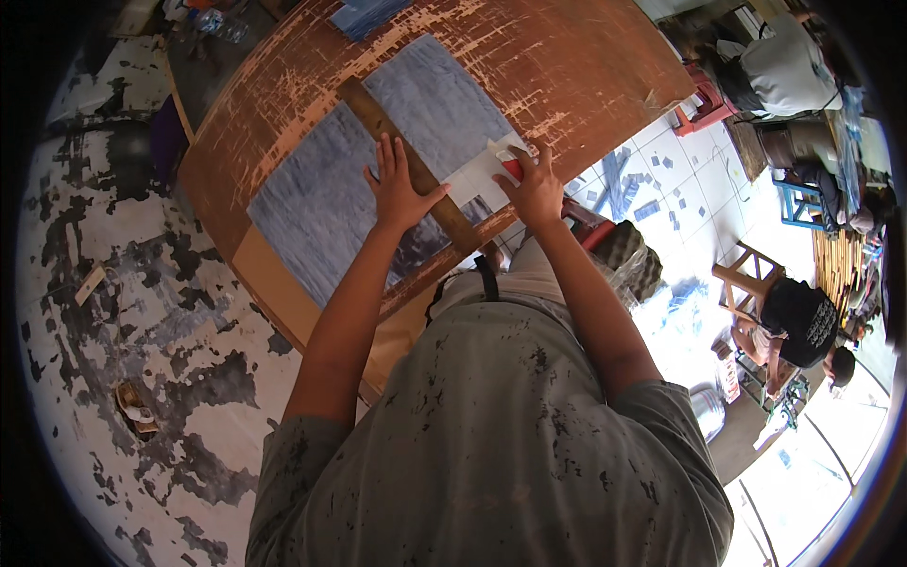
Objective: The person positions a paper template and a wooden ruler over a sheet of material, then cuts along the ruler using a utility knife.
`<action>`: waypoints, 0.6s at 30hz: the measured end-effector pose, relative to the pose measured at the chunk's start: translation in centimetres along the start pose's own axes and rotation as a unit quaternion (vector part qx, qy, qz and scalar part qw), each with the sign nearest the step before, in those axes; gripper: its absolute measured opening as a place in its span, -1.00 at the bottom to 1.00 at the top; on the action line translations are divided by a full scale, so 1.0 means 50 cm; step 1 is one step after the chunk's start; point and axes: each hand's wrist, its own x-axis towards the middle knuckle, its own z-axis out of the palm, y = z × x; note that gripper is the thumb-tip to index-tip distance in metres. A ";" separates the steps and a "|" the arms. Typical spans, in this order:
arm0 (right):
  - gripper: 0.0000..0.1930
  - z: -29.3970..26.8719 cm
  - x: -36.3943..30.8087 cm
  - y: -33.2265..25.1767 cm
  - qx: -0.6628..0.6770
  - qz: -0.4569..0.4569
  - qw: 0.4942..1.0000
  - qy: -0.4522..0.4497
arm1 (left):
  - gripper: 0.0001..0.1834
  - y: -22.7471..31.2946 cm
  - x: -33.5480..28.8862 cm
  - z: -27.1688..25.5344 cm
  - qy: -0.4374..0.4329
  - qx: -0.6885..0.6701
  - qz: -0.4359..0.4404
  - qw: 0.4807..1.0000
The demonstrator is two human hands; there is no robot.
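Note:
A mottled blue-grey sheet [316,203] lies on the scratched brown tabletop. Across it, slanting from the far side toward my waist, runs a flat brown strip like a wooden straightedge [370,111]. My left hand [401,189] rests with fingers spread on the strip and the sheet beside it. To the right of the strip the sheet [439,94] continues, with a pale whitish patch [477,178] near the table's edge. Over that patch my right hand [535,194] is closed around a small red and white object [512,168]; its kind is partly hidden by the fingers.
Another blue piece [368,14] lies at the table's far edge. Right of the table, blue scraps [647,210] litter the white tiled floor near a red stool [704,102]. A person in black [801,321] sits at far right, by a wooden stool [751,274]. Another person [784,76] works upper right.

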 end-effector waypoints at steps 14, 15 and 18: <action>-0.40 0.006 0.001 0.010 0.016 -0.002 1.000 0.015 | 0.54 -0.008 0.001 0.010 0.024 -0.003 0.017 1.000; -0.40 0.004 0.001 0.010 0.017 0.000 1.000 0.013 | 0.55 -0.007 0.002 0.010 0.021 -0.002 0.015 1.000; -0.40 0.001 0.002 0.009 0.018 0.002 1.000 0.012 | 0.55 -0.005 0.004 0.011 0.018 -0.001 0.013 1.000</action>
